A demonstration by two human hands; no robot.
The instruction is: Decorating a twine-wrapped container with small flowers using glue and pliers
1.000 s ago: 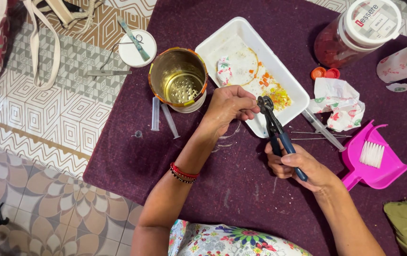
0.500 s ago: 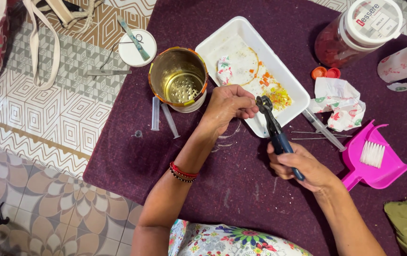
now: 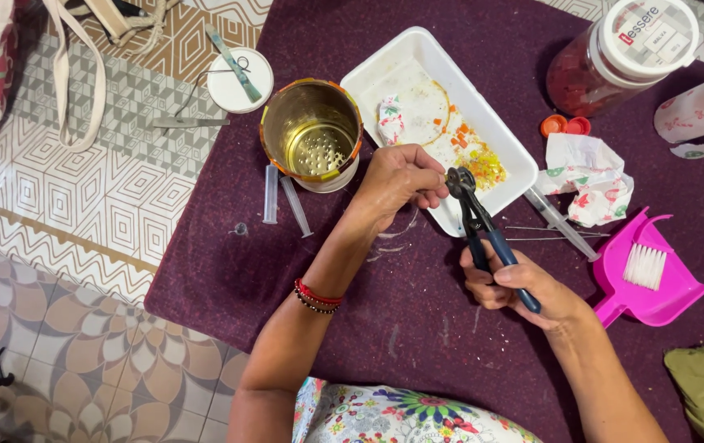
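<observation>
At mid-frame, the right hand (image 3: 516, 283) squeezes blue-handled pliers (image 3: 483, 234) whose nose meets what may be thin wire pinched in the closed left hand (image 3: 397, 180), best held steady beside the white tray (image 3: 385, 74).

The right hand (image 3: 516, 283) closes around the blue handles of dark metal pliers (image 3: 483, 234), whose head meets the left hand's (image 3: 397, 180) pinched fingertips (image 3: 436, 182) over the purple cloth (image 3: 417, 328), beside a white foam tray (image 3: 385, 78) smeared with orange paint and a gold tin can (image 3: 312, 131)
</observation>
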